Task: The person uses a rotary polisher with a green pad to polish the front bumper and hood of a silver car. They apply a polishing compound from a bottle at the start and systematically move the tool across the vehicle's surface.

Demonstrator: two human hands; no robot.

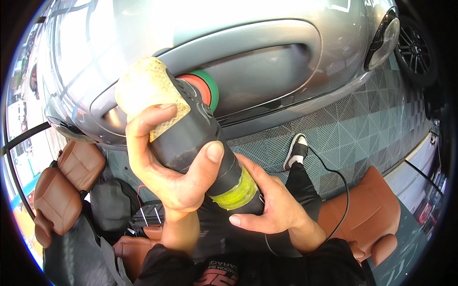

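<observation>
My left hand (pixel 171 175) is wrapped around the front body of a black rotary car polisher (pixel 189 143), thumb on the near side. My right hand (pixel 275 203) grips the rear handle, just behind a band of yellow-green tape (pixel 236 193). Worn pale yellow covering wraps the polisher's head (pixel 150 93). Its round pad (pixel 209 87), orange and green in layers, faces the recess of a silver-grey car bumper (pixel 257 78). The pad's working face is hidden, so I cannot tell how firmly it touches.
Brown leather car seats (pixel 57 200) stand at the left, with a black bag (pixel 111 203) beside them. Another brown seat (pixel 365 211) is at the right. A black cable (pixel 343 182) runs past my shoe (pixel 297 152) over grey floor tiles (pixel 343 132).
</observation>
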